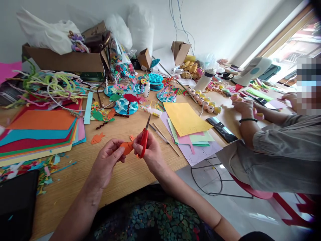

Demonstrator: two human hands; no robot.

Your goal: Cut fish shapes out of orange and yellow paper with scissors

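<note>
My left hand (110, 157) pinches the left end of a small orange paper fish (127, 147) above the wooden table. At the fish's right end are the fingertips of my right hand (149, 150), which also holds red-handled scissors (143, 142) with the blades pointing up and away. Dark lines are drawn on the orange paper. Another orange paper fish (97, 138) lies flat on the table, left of my hands. Small orange scraps show just behind and below my fingers.
Stacked coloured paper (41, 119) lies left, above cut scraps (47, 170) and a black tray (18, 204). Yellow paper (187, 117), sticks (167, 140) and a phone (222, 129) lie right. Decorated blue discs (126, 106) stand behind. A person's hands (244, 107) work at the right.
</note>
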